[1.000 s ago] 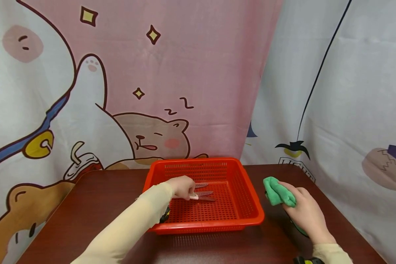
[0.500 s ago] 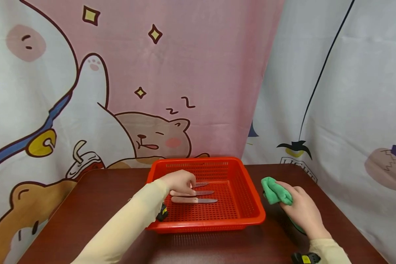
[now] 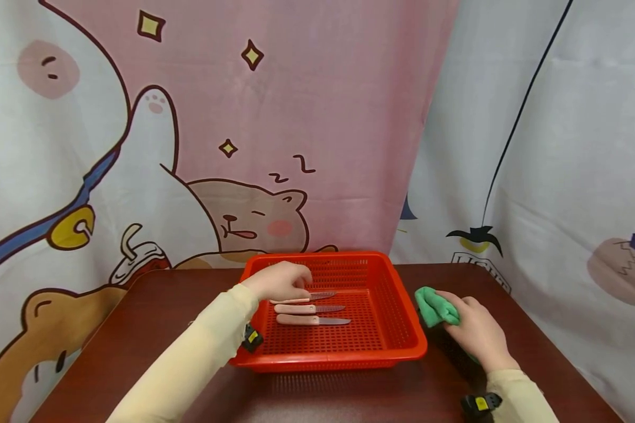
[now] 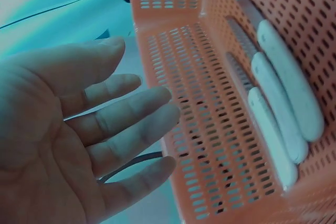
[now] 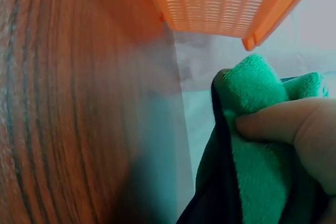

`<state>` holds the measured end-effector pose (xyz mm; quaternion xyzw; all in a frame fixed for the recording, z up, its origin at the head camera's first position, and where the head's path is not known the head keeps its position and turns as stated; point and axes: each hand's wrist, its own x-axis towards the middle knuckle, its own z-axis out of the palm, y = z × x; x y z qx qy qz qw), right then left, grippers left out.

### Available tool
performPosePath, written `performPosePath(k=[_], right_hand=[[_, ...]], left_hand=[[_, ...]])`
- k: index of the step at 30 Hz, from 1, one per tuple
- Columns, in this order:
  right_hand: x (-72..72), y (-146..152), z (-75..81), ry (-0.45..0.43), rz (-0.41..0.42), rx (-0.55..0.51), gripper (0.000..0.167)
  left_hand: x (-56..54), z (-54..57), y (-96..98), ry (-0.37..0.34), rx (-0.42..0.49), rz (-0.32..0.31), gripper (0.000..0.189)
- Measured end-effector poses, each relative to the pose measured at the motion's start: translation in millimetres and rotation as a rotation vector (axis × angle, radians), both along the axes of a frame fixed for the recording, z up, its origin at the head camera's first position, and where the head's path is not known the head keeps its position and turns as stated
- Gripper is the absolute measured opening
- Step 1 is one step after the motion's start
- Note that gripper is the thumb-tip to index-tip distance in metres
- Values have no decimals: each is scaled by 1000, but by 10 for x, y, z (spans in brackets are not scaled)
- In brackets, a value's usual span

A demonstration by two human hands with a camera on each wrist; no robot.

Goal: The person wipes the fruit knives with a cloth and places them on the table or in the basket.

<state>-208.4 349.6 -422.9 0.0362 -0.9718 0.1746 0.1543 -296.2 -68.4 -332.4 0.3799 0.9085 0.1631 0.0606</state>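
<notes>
Three knives with pale handles lie side by side in a red plastic basket (image 3: 349, 356), blades pointing right in the head view: a near knife (image 3: 298, 320), a middle knife (image 3: 296, 308) and a far knife (image 4: 272, 135). Over the far knife's handle hovers my left hand (image 3: 280, 281). In the left wrist view its fingers are spread and loosely bent, with nothing in them. Right of the basket, my right hand (image 3: 476, 329) grips a folded green cloth (image 3: 436, 306) between thumb and fingers. A dark edging shows along the cloth (image 5: 257, 177) in the right wrist view.
The basket's perforated walls rise around the knives. It stands on a dark reddish-brown table (image 3: 180, 305). Behind the table hangs a curtain (image 3: 344, 117) with cartoon animals. Each wrist wears a black strap with a yellow mark.
My left hand has let go of the knives, first the near one, and moved up and back over the far one. My right hand has shifted slightly left with the cloth.
</notes>
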Motion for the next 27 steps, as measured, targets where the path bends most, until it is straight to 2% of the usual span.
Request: performPosePath(k=[9,18,22,27], right_hand=[[-93,-23,-141,-125,-10,80,64],[-105,-14,-201,-167,25,90,67],[-111,6,-206,-192,33,94,68],[-116,9,-175,-225,66,87,74]], left_hand=[[38,129,-144,48,29,-4,23],[205,285,-325,73,68,12,26],[278,327,-445,106,82,12,29],[366,341,-619,130,93,48,31]])
